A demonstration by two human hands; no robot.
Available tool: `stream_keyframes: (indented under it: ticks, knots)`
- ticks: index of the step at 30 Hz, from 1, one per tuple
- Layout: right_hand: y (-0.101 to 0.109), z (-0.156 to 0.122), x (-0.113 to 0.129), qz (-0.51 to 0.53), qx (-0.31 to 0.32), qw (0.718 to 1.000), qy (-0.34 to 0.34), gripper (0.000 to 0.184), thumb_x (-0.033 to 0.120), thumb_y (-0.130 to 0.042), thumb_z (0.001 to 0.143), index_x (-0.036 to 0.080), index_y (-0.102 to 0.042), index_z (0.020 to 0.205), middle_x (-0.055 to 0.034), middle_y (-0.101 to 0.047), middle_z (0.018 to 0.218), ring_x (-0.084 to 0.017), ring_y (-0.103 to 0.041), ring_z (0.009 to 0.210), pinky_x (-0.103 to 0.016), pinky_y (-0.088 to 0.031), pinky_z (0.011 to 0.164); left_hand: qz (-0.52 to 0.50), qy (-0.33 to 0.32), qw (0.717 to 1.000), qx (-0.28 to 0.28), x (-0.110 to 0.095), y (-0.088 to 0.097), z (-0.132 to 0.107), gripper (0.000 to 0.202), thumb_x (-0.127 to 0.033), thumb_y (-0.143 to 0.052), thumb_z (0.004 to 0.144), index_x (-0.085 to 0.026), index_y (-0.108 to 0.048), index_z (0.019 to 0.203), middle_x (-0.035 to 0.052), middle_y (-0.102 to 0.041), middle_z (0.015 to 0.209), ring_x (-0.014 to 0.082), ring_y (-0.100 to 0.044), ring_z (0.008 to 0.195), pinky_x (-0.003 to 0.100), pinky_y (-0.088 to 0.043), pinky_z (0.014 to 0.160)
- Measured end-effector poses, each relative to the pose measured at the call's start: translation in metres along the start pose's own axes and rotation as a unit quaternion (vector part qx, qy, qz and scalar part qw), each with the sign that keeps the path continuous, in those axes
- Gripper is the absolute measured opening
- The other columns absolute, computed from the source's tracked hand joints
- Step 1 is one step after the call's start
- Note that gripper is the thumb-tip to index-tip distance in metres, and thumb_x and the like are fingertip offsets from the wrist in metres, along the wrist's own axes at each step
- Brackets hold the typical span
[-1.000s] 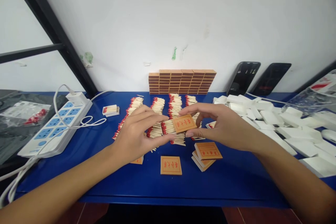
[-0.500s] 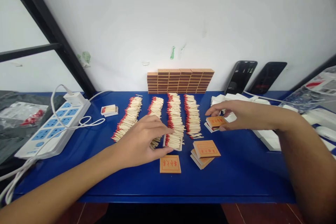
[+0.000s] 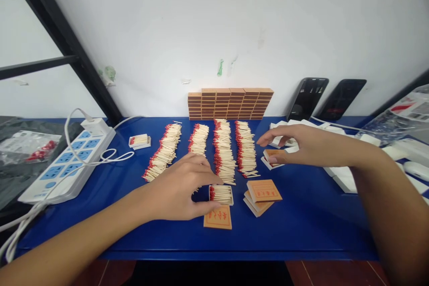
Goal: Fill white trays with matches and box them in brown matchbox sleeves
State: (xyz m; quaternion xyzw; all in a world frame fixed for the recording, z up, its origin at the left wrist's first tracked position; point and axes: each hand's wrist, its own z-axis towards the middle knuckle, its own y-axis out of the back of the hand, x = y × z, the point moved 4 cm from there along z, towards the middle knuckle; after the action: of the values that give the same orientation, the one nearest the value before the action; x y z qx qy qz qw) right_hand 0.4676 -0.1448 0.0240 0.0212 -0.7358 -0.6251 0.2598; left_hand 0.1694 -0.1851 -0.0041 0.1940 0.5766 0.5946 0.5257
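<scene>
My left hand (image 3: 187, 187) pinches a white matchbox tray (image 3: 229, 195) filled with red-tipped matches. Its thumb and fingers span the tray's near and far sides. An orange matchbox cover (image 3: 217, 219) lies against the tray's near edge. Over on the right, my right hand (image 3: 290, 145) is open, thumb and fingers spread, above a part-open orange matchbox (image 3: 270, 153). Its thumb overlaps that box. Between the hands and nearer me, several orange matchboxes (image 3: 264, 191) lie in a skewed stack. Four-like rows of loose matches (image 3: 225, 156) run away from me behind the tray.
A wall of stacked matchboxes (image 3: 231, 103) stands at the back. A small tray of matches (image 3: 140, 140) lies left, beside a power strip (image 3: 67, 161) with white cables. Two phones (image 3: 308, 98) lean on the wall. White trays (image 3: 342, 176) sit at the right.
My left hand has drawn the filled tray toward me, up to the orange cover. My right hand's fingers have spread and come off the matchbox, which stays in place.
</scene>
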Motion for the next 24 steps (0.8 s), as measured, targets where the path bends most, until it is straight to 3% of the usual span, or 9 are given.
stream_keyframes:
  ticks: [3,8,17,20,24]
  knots:
    - [0.001,0.001,0.003,0.008,-0.006,1.0,0.005,0.045,0.061,-0.068,0.089,0.033,-0.075,0.124,-0.0058,-0.072,0.134,-0.035,-0.066,0.118,-0.047,-0.055,0.094,0.004,-0.025,1.0,-0.016,-0.006,0.003,0.0,0.032,-0.047,-0.079,0.088,-0.019,-0.076,0.103,0.0058,-0.071,0.092,0.0229,-0.062,0.093,0.041,-0.048,0.091]
    - [0.003,0.002,0.005,0.037,-0.035,0.999,0.003,0.047,0.065,-0.069,0.089,0.031,-0.075,0.12,-0.007,-0.075,0.127,-0.032,-0.07,0.107,-0.043,-0.056,0.086,0.075,-0.069,0.995,-0.001,-0.013,0.001,-0.004,0.051,-0.064,-0.086,0.071,-0.017,-0.069,0.077,0.0028,-0.058,0.079,0.0206,-0.054,0.079,0.038,-0.042,0.073]
    - [0.005,0.005,0.003,0.078,-0.102,0.992,0.001,0.04,0.065,-0.07,0.089,0.031,-0.079,0.109,-0.0075,-0.079,0.109,-0.03,-0.073,0.088,-0.045,-0.059,0.073,0.073,-0.047,0.996,0.025,-0.019,-0.009,-0.009,0.034,-0.043,-0.084,0.067,-0.018,-0.06,0.07,-0.0012,-0.057,0.074,0.0164,-0.052,0.069,0.034,-0.041,0.06]
    - [0.01,0.005,0.008,0.084,-0.155,0.984,0.007,0.037,0.065,-0.071,0.089,0.031,-0.079,0.098,-0.008,-0.079,0.104,-0.029,-0.072,0.083,-0.045,-0.057,0.071,0.023,-0.033,0.999,-0.018,-0.019,-0.002,-0.006,0.03,-0.039,-0.083,0.07,-0.018,-0.067,0.083,-0.0005,-0.064,0.078,0.0171,-0.059,0.072,0.033,-0.047,0.064]
    - [0.002,0.006,0.03,0.172,-0.164,0.97,0.051,0.036,0.062,-0.073,0.089,0.027,-0.078,0.096,-0.0065,-0.078,0.094,-0.024,-0.069,0.079,-0.039,-0.056,0.069,0.022,-0.003,0.988,-0.152,-0.009,0.011,-0.003,0.03,-0.036,-0.08,0.082,-0.016,-0.071,0.103,0.0033,-0.073,0.087,0.0188,-0.068,0.077,0.034,-0.055,0.071]
